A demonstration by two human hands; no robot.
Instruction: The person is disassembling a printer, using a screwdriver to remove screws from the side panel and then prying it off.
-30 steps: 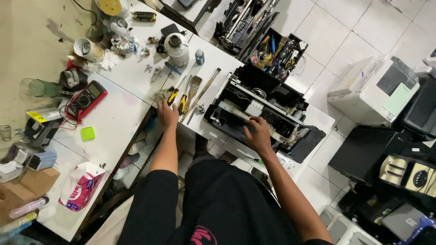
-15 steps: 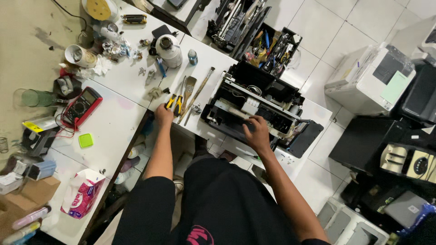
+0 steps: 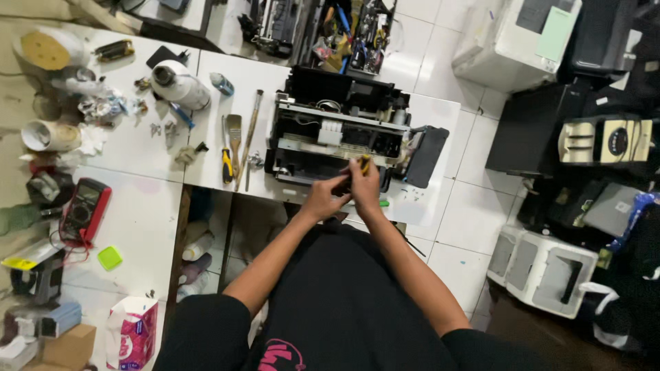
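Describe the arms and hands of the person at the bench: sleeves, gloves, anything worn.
Both arms are bare from the short sleeves down. The left hand and right hand wear no gloves; no watch, ring or band shows. The sleeves belong to a black T-shirt with a pink printed design on the front.

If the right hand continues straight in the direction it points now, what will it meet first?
The right hand points up-frame at the opened printer; it would probably meet the printer's dark front edge first, then the inner parts. Depth is hard to judge from above.

bare tabletop (image 3: 137, 227) left, brushes (image 3: 235, 148) and opened printer (image 3: 340, 134) crowding centre
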